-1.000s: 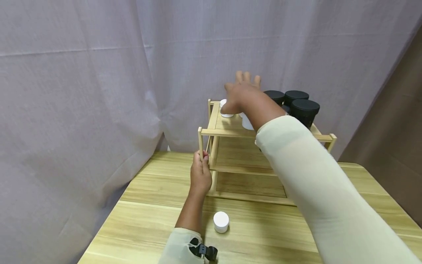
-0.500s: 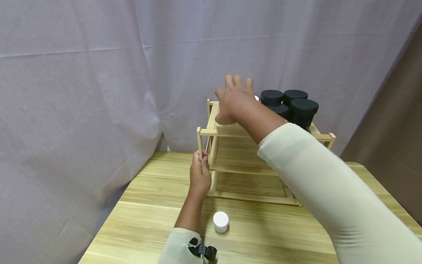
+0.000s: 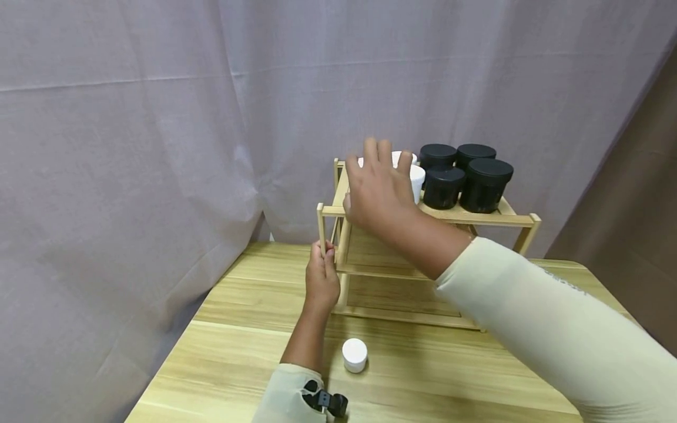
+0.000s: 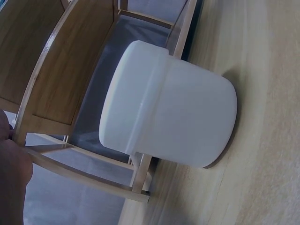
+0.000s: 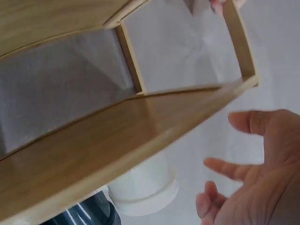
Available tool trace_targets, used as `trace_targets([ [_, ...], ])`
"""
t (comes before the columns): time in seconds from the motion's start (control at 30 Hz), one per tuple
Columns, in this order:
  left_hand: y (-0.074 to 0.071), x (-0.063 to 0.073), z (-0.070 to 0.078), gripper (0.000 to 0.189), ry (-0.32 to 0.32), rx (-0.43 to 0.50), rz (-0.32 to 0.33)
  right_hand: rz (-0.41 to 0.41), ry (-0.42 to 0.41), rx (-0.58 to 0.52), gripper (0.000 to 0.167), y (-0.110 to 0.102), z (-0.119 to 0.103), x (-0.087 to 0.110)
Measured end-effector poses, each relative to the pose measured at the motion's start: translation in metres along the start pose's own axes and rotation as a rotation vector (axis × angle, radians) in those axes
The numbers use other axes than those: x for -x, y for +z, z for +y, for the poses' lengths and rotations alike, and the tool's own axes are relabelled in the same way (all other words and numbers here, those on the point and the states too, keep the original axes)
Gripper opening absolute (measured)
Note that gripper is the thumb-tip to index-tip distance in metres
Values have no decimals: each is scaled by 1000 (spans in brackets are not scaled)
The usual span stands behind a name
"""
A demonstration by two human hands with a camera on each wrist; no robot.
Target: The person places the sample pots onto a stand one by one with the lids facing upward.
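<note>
My left hand (image 3: 321,285) grips the front left post of a wooden three-tier rack (image 3: 489,220). My right hand (image 3: 381,188) is at the left front of the top shelf, fingers extended over white lidded jars (image 3: 417,183) and partly hiding them. In the right wrist view, the thumb and fingers of the right hand (image 5: 262,173) are spread with nothing between them, beside a white jar (image 5: 145,187). A small white jar (image 3: 354,355) stands upright on the table in front of the rack, close to the left forearm. It looms large in the left wrist view.
Several black lidded jars (image 3: 443,188) are grouped on the right of the top shelf. Two lower shelves (image 3: 402,294) lie beneath. The rack stands on a wood-grain table (image 3: 238,352), with a grey curtain (image 3: 158,147) behind it.
My right hand has shifted left and then down toward the front of the top shelf, uncovering more of the black and white jars. The left hand keeps its grip on the post.
</note>
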State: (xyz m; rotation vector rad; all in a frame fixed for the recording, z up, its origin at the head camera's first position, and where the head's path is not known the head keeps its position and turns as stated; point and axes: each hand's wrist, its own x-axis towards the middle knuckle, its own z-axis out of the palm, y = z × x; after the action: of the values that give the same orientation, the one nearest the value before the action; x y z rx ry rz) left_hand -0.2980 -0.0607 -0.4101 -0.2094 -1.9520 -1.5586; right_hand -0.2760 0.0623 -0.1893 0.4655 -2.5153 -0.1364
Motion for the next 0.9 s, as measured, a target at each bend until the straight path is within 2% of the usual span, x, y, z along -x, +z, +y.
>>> trace_targets([
  [0.17,-2,1,1,13,-7,-5,-3,165,-38,-39,31,6,-6,18],
  [0.37,-3,1,1,13,2,-15,-1,398,-169,-80,20,13,-10,40],
  [0.5,-3,1,0,13,22,-14,6,482,-220,-110,20,17,-8,50],
  [0.67,-3,1,-1,13,27,-15,-9,492,-272,-133,19,21,-4,65],
  [0.9,-6,0,-2,14,13,-14,-15,372,-330,-236,18,21,-3,85],
])
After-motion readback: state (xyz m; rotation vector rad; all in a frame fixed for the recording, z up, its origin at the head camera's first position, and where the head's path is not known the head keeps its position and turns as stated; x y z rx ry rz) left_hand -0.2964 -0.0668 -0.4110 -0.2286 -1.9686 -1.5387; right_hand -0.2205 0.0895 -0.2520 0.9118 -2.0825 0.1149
